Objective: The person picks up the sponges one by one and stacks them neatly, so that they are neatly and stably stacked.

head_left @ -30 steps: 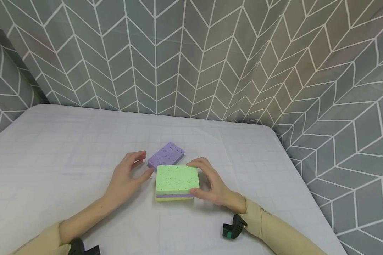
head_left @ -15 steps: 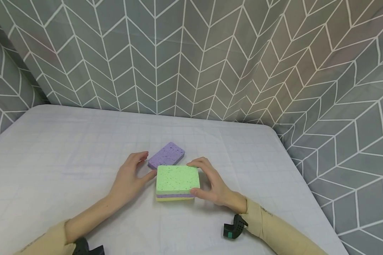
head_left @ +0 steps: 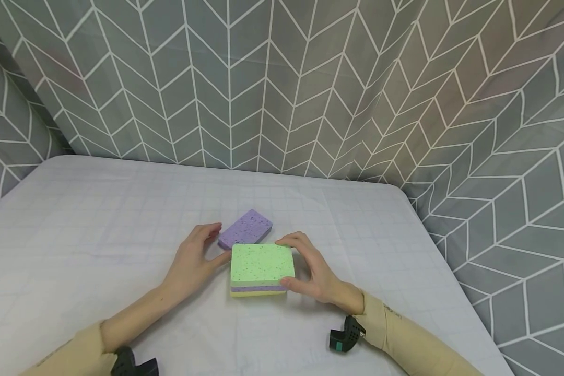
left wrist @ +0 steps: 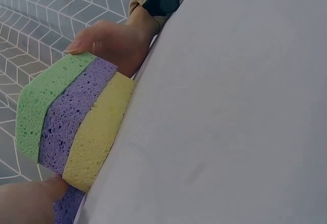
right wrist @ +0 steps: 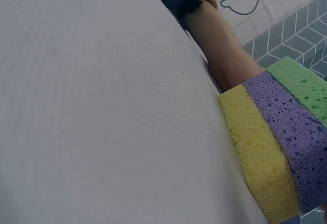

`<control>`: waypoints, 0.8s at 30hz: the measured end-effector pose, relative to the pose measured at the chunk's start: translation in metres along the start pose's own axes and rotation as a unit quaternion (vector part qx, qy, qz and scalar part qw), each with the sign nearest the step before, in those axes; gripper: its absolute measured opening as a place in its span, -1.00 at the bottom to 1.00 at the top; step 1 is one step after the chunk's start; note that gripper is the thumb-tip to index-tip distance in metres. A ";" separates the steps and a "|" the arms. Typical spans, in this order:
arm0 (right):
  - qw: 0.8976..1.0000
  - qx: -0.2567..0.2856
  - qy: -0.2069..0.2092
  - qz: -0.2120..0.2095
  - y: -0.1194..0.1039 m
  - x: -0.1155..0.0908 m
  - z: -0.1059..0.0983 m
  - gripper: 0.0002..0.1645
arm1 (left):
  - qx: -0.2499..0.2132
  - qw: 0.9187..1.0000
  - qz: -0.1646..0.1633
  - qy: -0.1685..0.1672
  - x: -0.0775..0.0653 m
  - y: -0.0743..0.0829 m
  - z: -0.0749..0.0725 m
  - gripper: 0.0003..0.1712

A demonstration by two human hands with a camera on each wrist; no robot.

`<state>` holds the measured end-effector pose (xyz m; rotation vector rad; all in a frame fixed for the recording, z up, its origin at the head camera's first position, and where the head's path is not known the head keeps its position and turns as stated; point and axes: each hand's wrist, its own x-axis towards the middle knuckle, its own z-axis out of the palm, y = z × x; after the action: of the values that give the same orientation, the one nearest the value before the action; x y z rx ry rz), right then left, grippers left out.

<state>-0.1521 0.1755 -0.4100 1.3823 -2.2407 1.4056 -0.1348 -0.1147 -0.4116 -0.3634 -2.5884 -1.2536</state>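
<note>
Behind the stack [head_left: 262,265] right fingers [head_left: 305,245] pinch lies a purple sponge [head_left: 246,228], left fingers [head_left: 204,232] spread.

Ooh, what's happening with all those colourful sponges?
There's a pile of sponges on a white table: green sponge on top, middle purple sponge, yellow sponge underneath. A person's right hand grips the pile's right side. Their left hand is by the left edge, close to a loose purple sponge just behind the pile.
</note>
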 end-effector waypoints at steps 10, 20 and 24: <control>1.000 0.004 0.000 0.004 -0.001 -0.001 0.000 -0.26 | -0.004 1.000 -0.006 -0.009 0.003 0.000 0.002 -0.25; 1.000 0.004 0.000 0.002 -0.001 0.000 0.001 -0.25 | -0.008 1.000 -0.005 -0.004 0.001 0.003 0.001 -0.28; 1.000 0.005 -0.001 0.004 -0.001 0.000 0.001 -0.25 | -0.005 1.000 -0.002 0.000 0.000 0.003 0.001 -0.31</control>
<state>-0.1512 0.1747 -0.4098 1.3793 -2.2451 1.4212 -0.1342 -0.1120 -0.4099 -0.3594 -2.5852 -1.2696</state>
